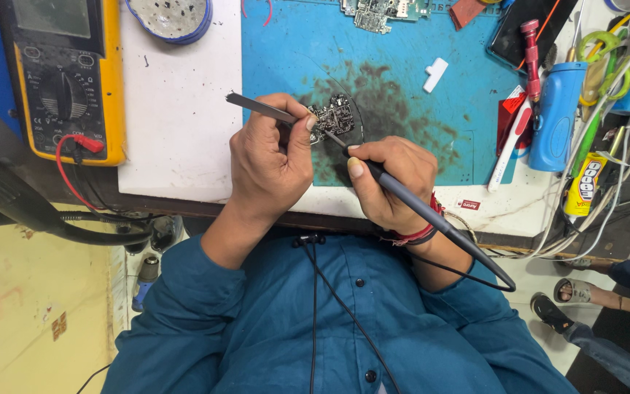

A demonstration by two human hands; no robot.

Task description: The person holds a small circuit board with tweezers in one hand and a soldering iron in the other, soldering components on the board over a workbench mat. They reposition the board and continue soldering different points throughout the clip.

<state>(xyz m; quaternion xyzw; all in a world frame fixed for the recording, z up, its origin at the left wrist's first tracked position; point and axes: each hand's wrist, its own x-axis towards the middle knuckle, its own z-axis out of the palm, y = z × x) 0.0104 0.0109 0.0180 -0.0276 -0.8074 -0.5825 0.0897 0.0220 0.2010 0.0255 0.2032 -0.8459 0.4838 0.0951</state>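
Observation:
A small dark circuit board (335, 117) lies on the stained blue work mat (402, 51). My left hand (270, 162) pinches metal tweezers (257, 106), their tips at the board's left edge. My right hand (388, 182) grips a grey soldering iron (417, 208) like a pen. The iron's thin tip touches the board's lower left part, and its cable runs back past my wrist, which wears red thread bands.
A yellow multimeter (63, 73) with red and black leads stands at the left. Another circuit board (380, 11) lies at the mat's top. A blue bottle (557, 113), glue tube (585, 186), tools and wires crowd the right. Another person's sandalled feet (570, 292) are on the floor.

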